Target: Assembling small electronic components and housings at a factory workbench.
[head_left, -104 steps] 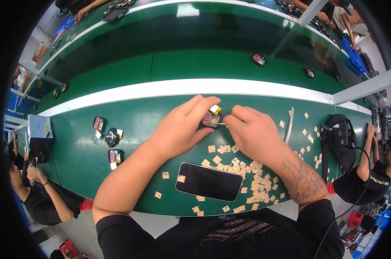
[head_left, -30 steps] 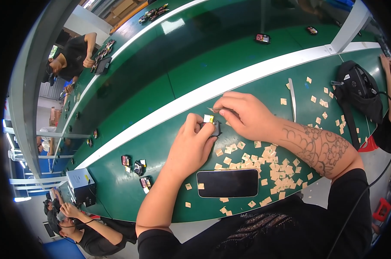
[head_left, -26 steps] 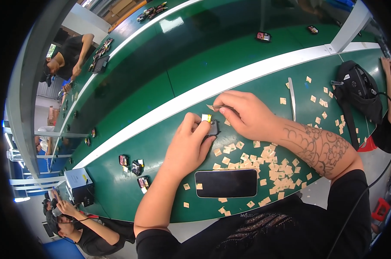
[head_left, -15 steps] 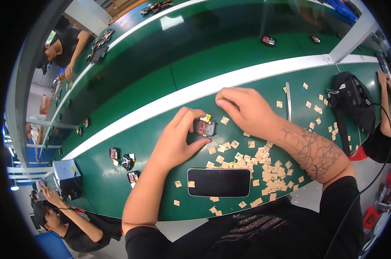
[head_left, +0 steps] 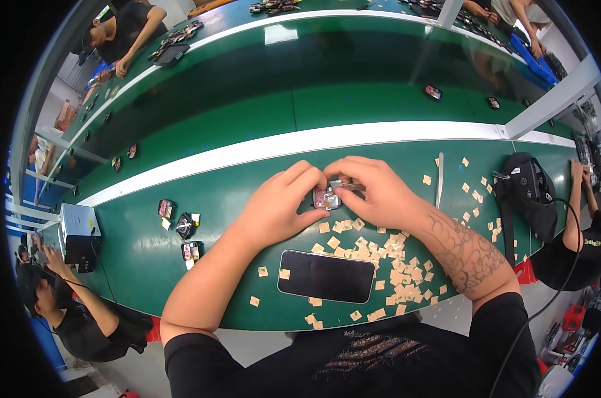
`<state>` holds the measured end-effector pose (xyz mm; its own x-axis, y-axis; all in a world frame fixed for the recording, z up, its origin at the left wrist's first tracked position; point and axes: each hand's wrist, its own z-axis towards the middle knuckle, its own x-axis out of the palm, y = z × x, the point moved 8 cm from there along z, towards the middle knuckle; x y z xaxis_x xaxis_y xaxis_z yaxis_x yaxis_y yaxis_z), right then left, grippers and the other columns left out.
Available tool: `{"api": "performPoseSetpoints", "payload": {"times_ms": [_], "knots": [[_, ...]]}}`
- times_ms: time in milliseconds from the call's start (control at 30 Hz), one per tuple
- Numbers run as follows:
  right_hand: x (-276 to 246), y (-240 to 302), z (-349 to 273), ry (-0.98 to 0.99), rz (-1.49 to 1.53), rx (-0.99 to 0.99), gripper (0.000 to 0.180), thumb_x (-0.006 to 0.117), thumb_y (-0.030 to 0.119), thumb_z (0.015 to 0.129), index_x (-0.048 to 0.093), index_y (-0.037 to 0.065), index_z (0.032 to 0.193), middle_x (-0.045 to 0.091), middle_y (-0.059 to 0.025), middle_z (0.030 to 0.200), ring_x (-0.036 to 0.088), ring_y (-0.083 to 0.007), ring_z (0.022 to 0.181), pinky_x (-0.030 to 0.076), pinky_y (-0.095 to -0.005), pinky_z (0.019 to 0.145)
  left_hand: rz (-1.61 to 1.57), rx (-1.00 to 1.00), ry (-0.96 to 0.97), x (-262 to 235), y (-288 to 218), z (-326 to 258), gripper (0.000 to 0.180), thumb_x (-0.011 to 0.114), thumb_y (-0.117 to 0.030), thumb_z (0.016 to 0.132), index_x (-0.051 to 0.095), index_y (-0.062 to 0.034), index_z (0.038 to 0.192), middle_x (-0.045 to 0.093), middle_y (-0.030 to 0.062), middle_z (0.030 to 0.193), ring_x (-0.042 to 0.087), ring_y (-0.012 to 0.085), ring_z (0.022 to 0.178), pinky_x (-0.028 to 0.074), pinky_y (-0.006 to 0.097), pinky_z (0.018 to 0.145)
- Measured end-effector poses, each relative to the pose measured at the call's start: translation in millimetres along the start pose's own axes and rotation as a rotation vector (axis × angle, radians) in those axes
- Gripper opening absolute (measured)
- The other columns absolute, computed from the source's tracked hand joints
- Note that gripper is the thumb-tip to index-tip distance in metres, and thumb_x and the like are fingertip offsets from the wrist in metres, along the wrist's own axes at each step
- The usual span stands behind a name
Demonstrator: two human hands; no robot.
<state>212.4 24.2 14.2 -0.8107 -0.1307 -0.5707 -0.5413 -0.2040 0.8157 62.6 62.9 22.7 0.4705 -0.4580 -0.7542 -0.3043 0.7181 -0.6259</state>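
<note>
My left hand [head_left: 277, 202] grips a small electronic device [head_left: 326, 200] by its edges, thumb at the near side and fingers curled at the far side. The device has an exposed reddish circuit board and a dark casing, and it rests on the green table. From the right, my right hand [head_left: 380, 196] reaches over it with fingers pinched. A greyish sliver shows between those fingers, too small to name. Both hands' fingertips almost meet at the device and hide its far part. A dark-screened phone [head_left: 327, 276] lies nearer me, one tan square on its left end.
Many small tan squares [head_left: 406, 268] are scattered around the phone. Left of my arm sit several open devices [head_left: 185, 225]. A thin silver tool [head_left: 440, 182] and a black bag [head_left: 529, 192] lie to the right. Beyond the white rail [head_left: 300, 142] runs a green belt. Co-workers sit on both sides.
My right hand has come down and left, its fingers now at the device beside my left hand. The whole view has shifted slightly.
</note>
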Motion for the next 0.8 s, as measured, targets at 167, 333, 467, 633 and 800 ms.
{"api": "performPoseSetpoints", "payload": {"times_ms": [167, 333, 467, 633, 800], "knots": [[-7.5, 1.5, -2.2, 0.015, 0.097, -0.095, 0.022, 0.070, -0.002, 0.098, 0.073, 0.002, 0.120, 0.076, -0.0104, 0.104, 0.073, -0.0190, 0.088, 0.058, -0.0312, 0.079, 0.072, 0.096, -0.019, 0.3, -5.8, -1.5, 0.037, 0.092, -0.011, 0.080, 0.072, -0.0132, 0.111, 0.061, 0.0054, 0.107, 0.068, 0.0264, 0.091, 0.057, 0.039, 0.080], [-10.4, -1.8, -2.5, 0.145, 0.125, -0.009, 0.022, 0.075, -0.002, 0.098, 0.074, 0.000, 0.120, 0.079, -0.0122, 0.102, 0.076, -0.0188, 0.090, 0.059, -0.0313, 0.080, 0.217, 0.176, -0.030, -2.3, -10.1, -3.3, 0.030, 0.091, -0.018, 0.082, 0.077, -0.0165, 0.108, 0.060, 0.0034, 0.104, 0.065, 0.0221, 0.088, 0.055, 0.038, 0.079], [-14.3, -0.2, -5.2, 0.088, 0.125, -0.033, 0.023, 0.077, -0.003, 0.096, 0.075, 0.000, 0.119, 0.080, -0.0128, 0.104, 0.078, -0.0191, 0.094, 0.060, -0.0321, 0.081, 0.259, 0.203, -0.045, -1.0, -17.6, -2.3, 0.025, 0.090, -0.023, 0.083, 0.075, -0.0165, 0.102, 0.057, 0.0026, 0.100, 0.062, 0.0208, 0.085, 0.052, 0.039, 0.078], [-7.4, 8.6, -8.9, -0.025, -0.041, -0.063, 0.023, 0.074, -0.003, 0.096, 0.074, 0.001, 0.118, 0.078, -0.0138, 0.103, 0.078, -0.0266, 0.092, 0.061, -0.0353, 0.079, 0.265, 0.190, -0.074, 2.1, -17.5, -3.2, 0.023, 0.088, -0.024, 0.084, 0.073, -0.0163, 0.100, 0.055, 0.0034, 0.098, 0.061, 0.0217, 0.085, 0.051, 0.039, 0.078], [-2.3, 16.3, -10.4, -0.049, -0.156, -0.040, 0.022, 0.072, -0.002, 0.095, 0.073, 0.002, 0.117, 0.074, -0.0146, 0.099, 0.076, -0.0330, 0.088, 0.061, -0.0371, 0.078, 0.263, 0.180, -0.084, 1.5, -18.3, -1.5, 0.023, 0.088, -0.024, 0.083, 0.073, -0.0154, 0.098, 0.054, 0.0039, 0.097, 0.061, 0.0227, 0.087, 0.052, 0.040, 0.080]]}}
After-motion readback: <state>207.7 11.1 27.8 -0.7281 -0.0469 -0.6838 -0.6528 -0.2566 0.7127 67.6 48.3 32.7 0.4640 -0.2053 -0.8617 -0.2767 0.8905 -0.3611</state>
